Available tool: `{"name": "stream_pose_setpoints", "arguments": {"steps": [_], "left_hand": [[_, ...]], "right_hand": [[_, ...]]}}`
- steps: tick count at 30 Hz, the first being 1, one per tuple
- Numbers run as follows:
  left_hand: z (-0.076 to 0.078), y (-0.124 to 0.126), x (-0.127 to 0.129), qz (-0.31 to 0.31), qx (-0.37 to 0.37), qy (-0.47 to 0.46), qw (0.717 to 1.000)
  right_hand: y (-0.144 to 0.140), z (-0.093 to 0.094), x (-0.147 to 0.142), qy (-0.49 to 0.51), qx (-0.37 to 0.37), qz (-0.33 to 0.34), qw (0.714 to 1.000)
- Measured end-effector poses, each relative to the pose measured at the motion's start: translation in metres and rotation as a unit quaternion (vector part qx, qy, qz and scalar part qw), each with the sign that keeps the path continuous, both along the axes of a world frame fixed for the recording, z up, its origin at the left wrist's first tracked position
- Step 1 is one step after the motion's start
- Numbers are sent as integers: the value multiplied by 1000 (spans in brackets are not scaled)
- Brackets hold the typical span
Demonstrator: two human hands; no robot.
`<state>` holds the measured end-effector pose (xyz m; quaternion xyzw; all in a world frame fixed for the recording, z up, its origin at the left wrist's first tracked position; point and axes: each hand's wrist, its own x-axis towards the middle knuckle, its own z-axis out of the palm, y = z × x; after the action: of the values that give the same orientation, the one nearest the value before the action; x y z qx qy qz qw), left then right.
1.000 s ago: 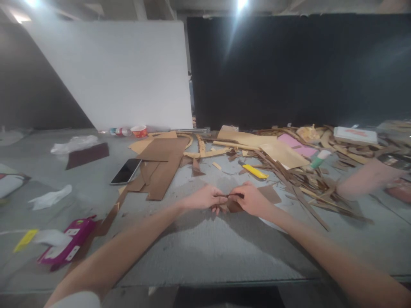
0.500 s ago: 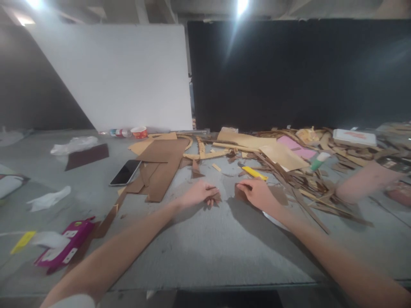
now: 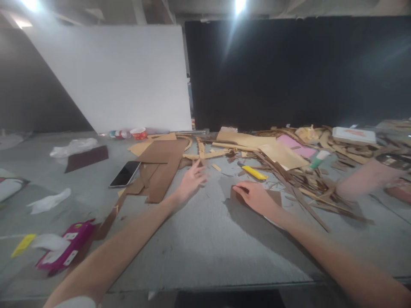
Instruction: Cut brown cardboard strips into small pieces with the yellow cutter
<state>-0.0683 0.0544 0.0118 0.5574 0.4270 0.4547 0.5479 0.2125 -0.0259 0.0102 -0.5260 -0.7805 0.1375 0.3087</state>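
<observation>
My left hand (image 3: pixel 192 179) is over the grey table with its fingers spread, slightly blurred, beside the brown sheets (image 3: pixel 163 182) and in front of small brown scraps. No object shows between its fingers. My right hand (image 3: pixel 253 196) has thumb and fingers pinched at the left part of a small brown piece of card (image 3: pixel 274 197), which lies low on the table and is partly covered by the hand. Beyond the right hand lies a yellow utility knife (image 3: pixel 254 173). A small tan strip (image 3: pixel 216 167) rests between the two hands, farther back.
Brown and tan offcuts (image 3: pixel 317 194) are heaped at the right, around a green and white tube (image 3: pixel 319 159). A phone (image 3: pixel 126 173) and a magenta tissue pack (image 3: pixel 66 248) lie at the left. Another person's arm (image 3: pixel 362 179) rests at the far right.
My left hand has moved up and left, its fingers now spread; the small brown scrap at its fingertips is no longer seen there. My right hand and its card have shifted slightly left.
</observation>
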Motion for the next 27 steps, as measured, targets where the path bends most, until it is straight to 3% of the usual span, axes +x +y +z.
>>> {"name": "stream_pose_setpoints", "arguments": {"steps": [3, 5, 8, 11, 17, 27], "left_hand": [[-1, -2, 4, 23, 7, 15, 1000], [2, -13, 11, -11, 10, -1, 1000], [9, -39, 27, -110, -19, -20, 994], [14, -68, 43, -215, -55, 20, 975], [9, -94, 60, -150, 29, 81, 985], [1, -70, 46, -111, 51, 121, 985]], "right_hand": [[-3, 5, -1, 33, -5, -9, 999], [-6, 13, -2, 73, -26, -25, 997], [-11, 28, -4, 161, -53, -70, 983], [-17, 36, -10, 253, -62, -101, 960], [-26, 25, -26, 335, -118, -49, 933], [-5, 13, -5, 233, -49, -33, 971]]}}
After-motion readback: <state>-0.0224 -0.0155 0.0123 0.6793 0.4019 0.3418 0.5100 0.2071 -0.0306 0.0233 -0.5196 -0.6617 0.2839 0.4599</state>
